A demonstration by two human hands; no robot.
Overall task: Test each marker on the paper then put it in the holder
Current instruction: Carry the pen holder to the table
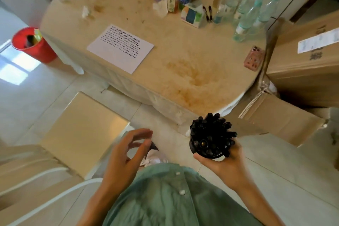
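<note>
While the right hand [222, 163] grips the black holder [207, 149] crammed with markers [212, 130] at five o'clock, the left hand [126, 154] hangs loosely spread, holding nothing. Set the holder down upright, well apart from the paper [120, 47] at eleven o'clock.

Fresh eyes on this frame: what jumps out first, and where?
The black holder crammed with black markers, gripped low in the frame by the right hand, with the left hand beside it holding nothing. Next, the white paper covered in black wavy test lines on the stained table, and the red bucket off the table's left edge.
</note>
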